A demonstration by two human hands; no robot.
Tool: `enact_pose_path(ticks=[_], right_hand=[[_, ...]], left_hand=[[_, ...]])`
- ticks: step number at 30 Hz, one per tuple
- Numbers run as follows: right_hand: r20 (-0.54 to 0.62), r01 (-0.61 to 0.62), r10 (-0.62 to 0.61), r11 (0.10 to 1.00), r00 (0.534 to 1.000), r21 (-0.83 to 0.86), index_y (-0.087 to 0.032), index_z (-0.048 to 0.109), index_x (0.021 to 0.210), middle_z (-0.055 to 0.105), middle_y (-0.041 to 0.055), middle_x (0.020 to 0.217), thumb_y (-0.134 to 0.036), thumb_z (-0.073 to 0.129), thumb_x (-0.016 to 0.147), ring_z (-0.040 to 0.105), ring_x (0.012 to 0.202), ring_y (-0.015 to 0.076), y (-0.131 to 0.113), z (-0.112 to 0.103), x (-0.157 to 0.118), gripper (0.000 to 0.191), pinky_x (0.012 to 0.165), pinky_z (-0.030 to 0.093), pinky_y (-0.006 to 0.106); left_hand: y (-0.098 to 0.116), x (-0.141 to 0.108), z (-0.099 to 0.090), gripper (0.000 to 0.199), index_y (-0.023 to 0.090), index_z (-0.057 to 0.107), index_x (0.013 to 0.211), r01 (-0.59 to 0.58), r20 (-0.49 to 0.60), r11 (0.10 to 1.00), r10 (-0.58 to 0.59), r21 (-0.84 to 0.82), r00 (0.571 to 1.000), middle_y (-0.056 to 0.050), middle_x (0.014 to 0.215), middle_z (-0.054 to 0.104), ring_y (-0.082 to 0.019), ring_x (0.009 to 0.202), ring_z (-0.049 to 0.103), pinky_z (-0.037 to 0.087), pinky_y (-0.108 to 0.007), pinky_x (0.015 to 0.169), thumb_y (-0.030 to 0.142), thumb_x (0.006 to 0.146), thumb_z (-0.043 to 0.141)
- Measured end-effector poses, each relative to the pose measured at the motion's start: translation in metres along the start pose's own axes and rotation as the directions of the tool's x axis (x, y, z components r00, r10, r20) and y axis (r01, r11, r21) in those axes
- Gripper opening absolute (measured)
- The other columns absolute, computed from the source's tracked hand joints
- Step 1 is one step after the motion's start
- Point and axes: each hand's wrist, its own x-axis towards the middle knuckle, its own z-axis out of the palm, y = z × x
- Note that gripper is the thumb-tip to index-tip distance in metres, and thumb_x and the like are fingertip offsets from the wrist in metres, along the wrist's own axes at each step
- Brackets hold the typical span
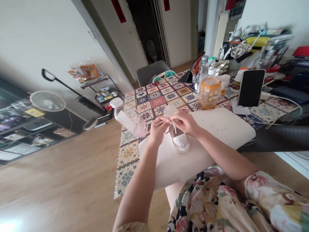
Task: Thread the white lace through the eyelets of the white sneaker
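A white shoe (181, 143) stands on a large white sheet at the table's near edge, its heel towards me and its toe pointing away. Above its opening, my left hand (158, 127) pinches a white shoelace (175, 126). From the other side my right hand (184, 122) also has its fingers closed on the lace, the fingertips of both hands nearly meeting. Part of the lace hangs in a loop below the fingers. The hands cover the shoe's tongue and eyelets, so how the lace is crossed there cannot be made out.
The white sheet (217, 125) lies over a patterned tablecloth (127, 154). Left of the shoe stands a clear bottle with a white lid (116, 103). Right are an orange-wrapped jar (209, 91), a water bottle (203, 69) and a phone on a stand (251, 87). A grey chair (152, 71) is beyond.
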Motion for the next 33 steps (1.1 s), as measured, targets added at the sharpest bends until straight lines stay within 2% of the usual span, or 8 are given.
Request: enact_pose_path(ticks=[4,8,13,17,19,25,30,33], right_hand=[[-0.168,-0.128,0.182,0.949,0.969,0.287,-0.023,0.062,0.08,0.067,0.0039,0.088,-0.043,0.066,0.086,0.062,0.089,0.019,0.001,-0.005,0.005,0.021,0.084,0.048,0.035],[-0.223,-0.16,0.443,0.676,0.868,0.719,-0.025,0.053,0.081,0.058,-0.0039,0.067,-0.053,0.068,0.082,0.061,0.071,0.015,0.004,-0.018,0.01,0.031,0.075,0.051,0.033],[-0.215,-0.112,0.51,0.535,0.833,0.837,-0.024,0.045,0.075,0.027,-0.0106,0.048,-0.052,0.068,0.082,0.026,0.039,0.0075,0.009,-0.038,0.011,0.036,0.041,0.03,0.021],[-0.413,-0.074,0.539,0.669,0.734,0.74,-0.024,0.041,0.072,0.024,-0.0108,0.047,-0.052,0.07,0.08,0.017,0.038,0.0067,0.014,-0.046,0.009,0.041,0.038,0.018,0.021],[-0.422,-0.137,0.534,0.723,0.733,0.677,-0.025,0.04,0.071,0.024,-0.0105,0.046,-0.057,0.067,0.08,0.018,0.038,0.0072,0.016,-0.046,0.008,0.043,0.039,0.017,0.023],[-0.03,-0.461,0.489,0.838,0.872,0.293,-0.02,0.041,0.051,0.045,-0.0012,0.048,-0.073,0.045,0.085,0.039,0.047,0.01,0.018,-0.046,0.0,0.063,0.049,0.03,0.027],[0.165,-0.502,0.511,0.859,0.843,-0.098,-0.016,0.056,0.052,0.054,0.0007,0.05,-0.063,0.049,0.087,0.05,0.052,0.0123,0.016,-0.045,-0.002,0.059,0.055,0.033,0.027],[0.29,-0.456,0.482,0.876,0.827,-0.158,-0.016,0.056,0.054,0.054,-0.0005,0.051,-0.055,0.054,0.087,0.049,0.052,0.011,0.014,-0.046,-0.002,0.051,0.053,0.031,0.025]], left_hand=[[0.002,0.005,-0.006,0.027,0.016,0.06,0.067,0.019,-0.052,0.996,-0.023,-0.088,0.998,0.001,0.066,0.067,-0.009,0.063,0.063,0.051,-0.021,0.065,0.027,0.064,0.084],[0.01,0.01,-0.011,0.021,0.017,0.053,0.069,-0.025,-0.162,0.931,-0.037,-0.365,0.986,0.001,0.069,0.064,-0.009,0.072,0.066,0.054,-0.022,0.076,0.021,0.084,0.067],[0.025,0.008,-0.019,0.026,0.018,0.044,0.067,0.076,-0.043,0.927,-0.098,-0.368,0.994,0.01,0.046,0.033,-0.003,0.037,0.033,0.034,-0.013,0.041,0.018,0.087,0.06],[0.032,0.005,-0.03,0.035,0.019,0.039,0.063,0.214,0.018,0.974,-0.213,-0.076,0.977,0.01,0.045,0.03,-0.003,0.035,0.024,0.016,-0.014,0.035,0.027,0.079,0.069],[0.032,0.004,-0.034,0.039,0.019,0.038,0.062,0.278,0.044,0.958,-0.281,0.074,0.959,0.01,0.045,0.031,-0.002,0.035,0.023,0.014,-0.015,0.036,0.032,0.075,0.072],[0.022,0.004,-0.037,0.034,0.018,0.052,0.068,0.279,0.154,0.899,-0.345,0.337,0.926,0.009,0.04,0.035,-0.004,0.035,0.024,0.015,-0.017,0.038,0.046,0.073,0.072],[0.015,0.006,-0.041,0.035,0.016,0.065,0.072,0.288,0.147,0.824,-0.402,0.488,0.903,0.009,0.037,0.029,-0.005,0.032,0.022,0.01,-0.02,0.039,0.051,0.078,0.065],[0.014,0.007,-0.045,0.037,0.016,0.065,0.065,0.295,0.18,0.77,-0.465,0.566,0.867,0.007,0.039,0.031,-0.004,0.033,0.023,0.009,-0.021,0.04,0.05,0.076,0.067]])
